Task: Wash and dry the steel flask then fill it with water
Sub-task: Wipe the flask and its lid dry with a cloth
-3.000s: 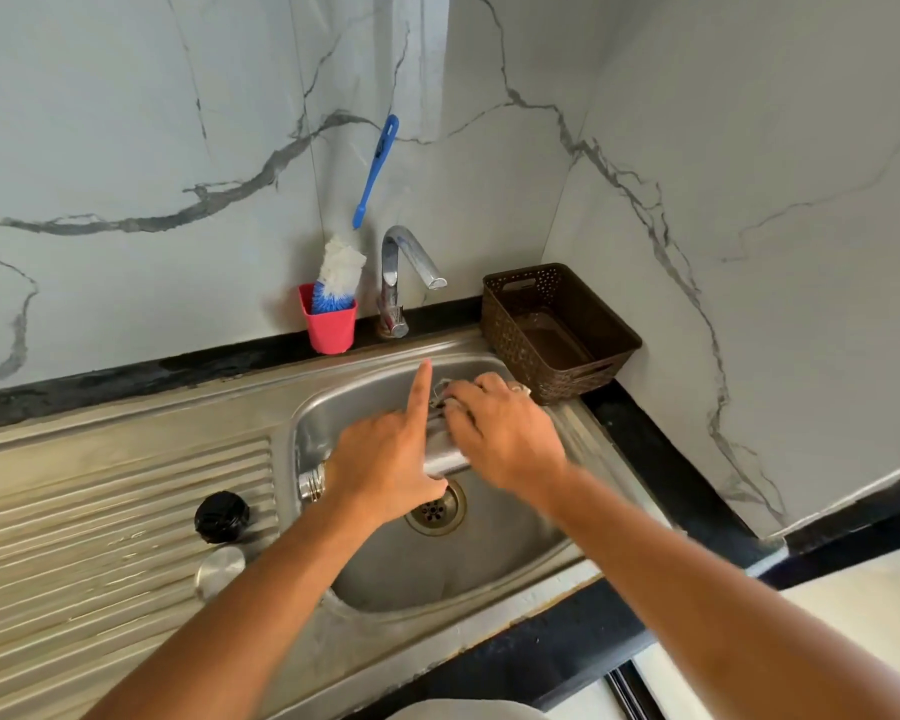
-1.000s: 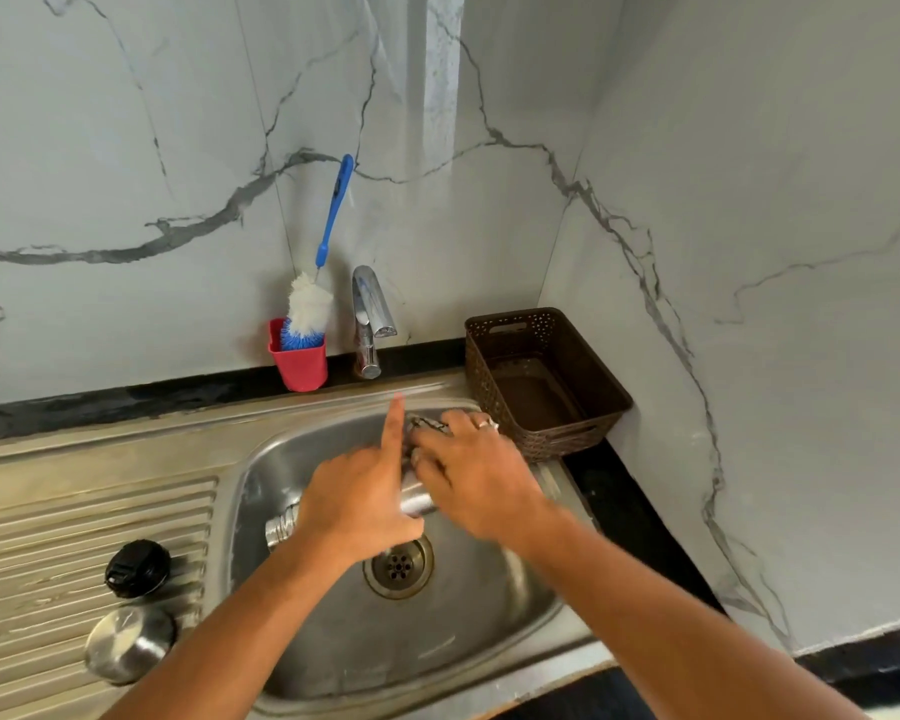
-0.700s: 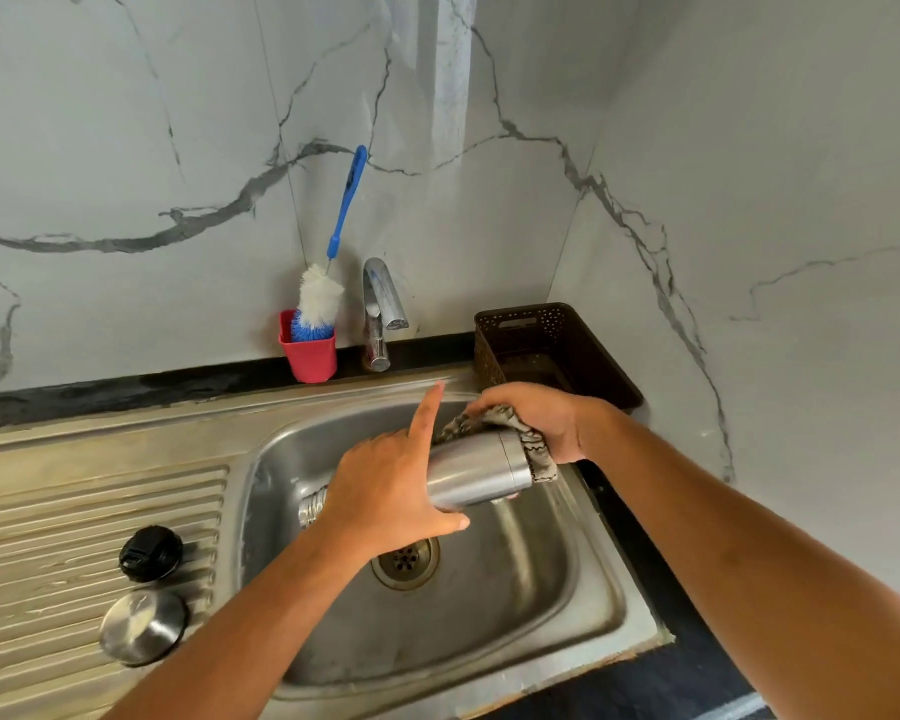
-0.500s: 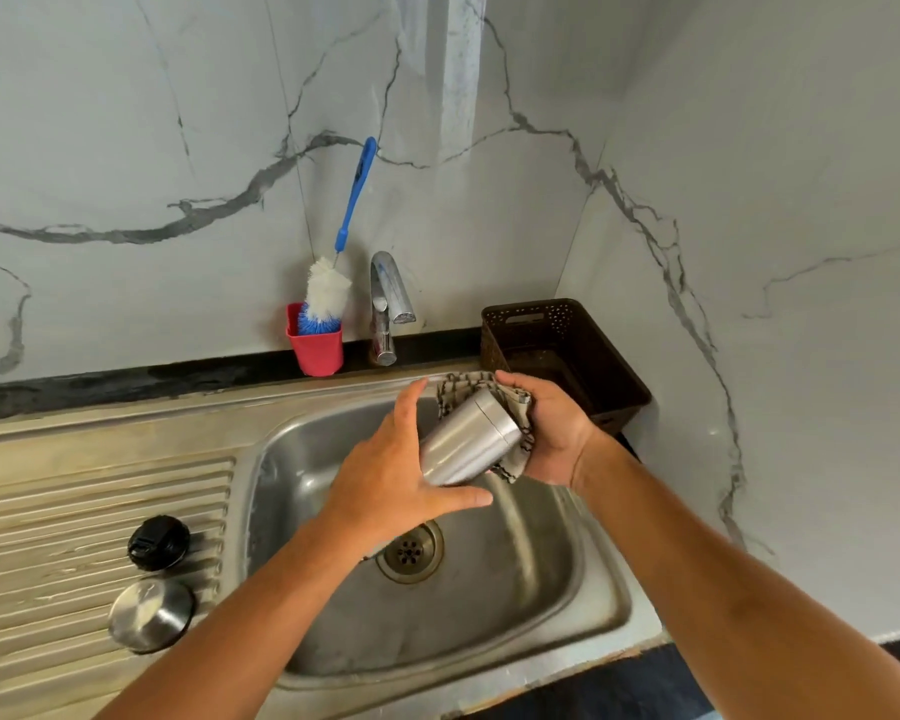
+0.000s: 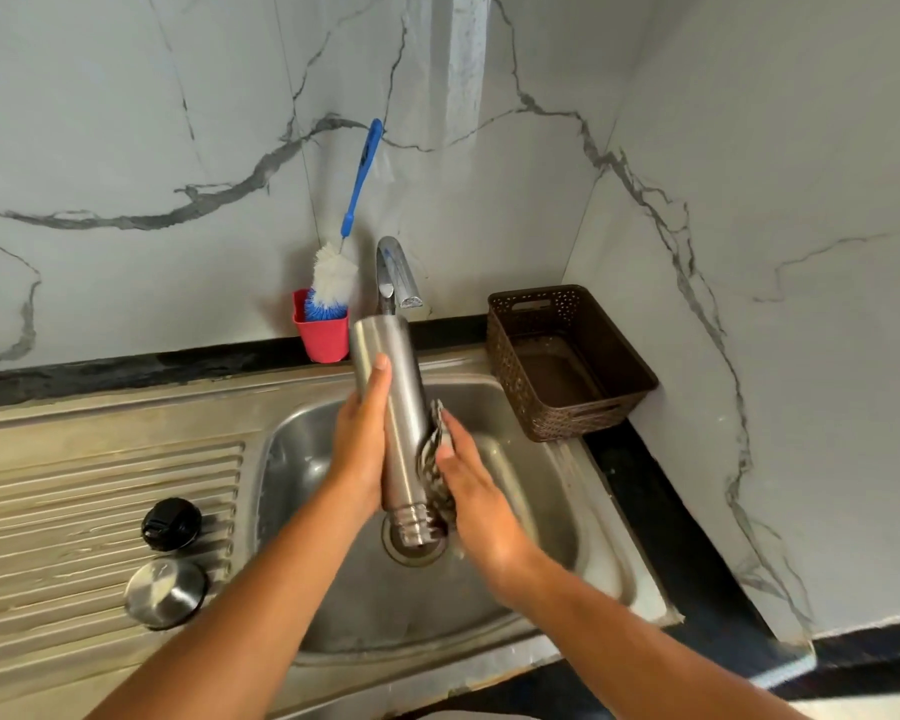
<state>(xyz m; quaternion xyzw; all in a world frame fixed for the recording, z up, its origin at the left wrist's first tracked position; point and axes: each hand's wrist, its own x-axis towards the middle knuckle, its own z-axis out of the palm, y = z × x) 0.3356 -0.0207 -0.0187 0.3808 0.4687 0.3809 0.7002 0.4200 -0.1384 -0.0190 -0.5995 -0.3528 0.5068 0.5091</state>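
The steel flask (image 5: 393, 402) is held upside down over the sink basin (image 5: 536, 517), its threaded mouth pointing down toward the drain and its base up near the tap (image 5: 396, 275). My left hand (image 5: 359, 449) grips the flask's left side. My right hand (image 5: 471, 485) presses a patterned grey cloth (image 5: 434, 465) against the flask's lower right side; its fingers lie along the cloth. No water runs from the tap.
A black inner cap (image 5: 171, 523) and a steel lid (image 5: 165, 597) lie on the ribbed drainboard (image 5: 74, 511) at left. A red cup (image 5: 326, 337) with a blue-handled bottle brush (image 5: 333, 275) stands behind the sink. A brown perforated basket (image 5: 567, 361) sits in the right corner.
The flask has turned from lying sideways to standing upside down with its mouth toward the drain. My right hand with the cloth slid from the flask's base down to its lower side.
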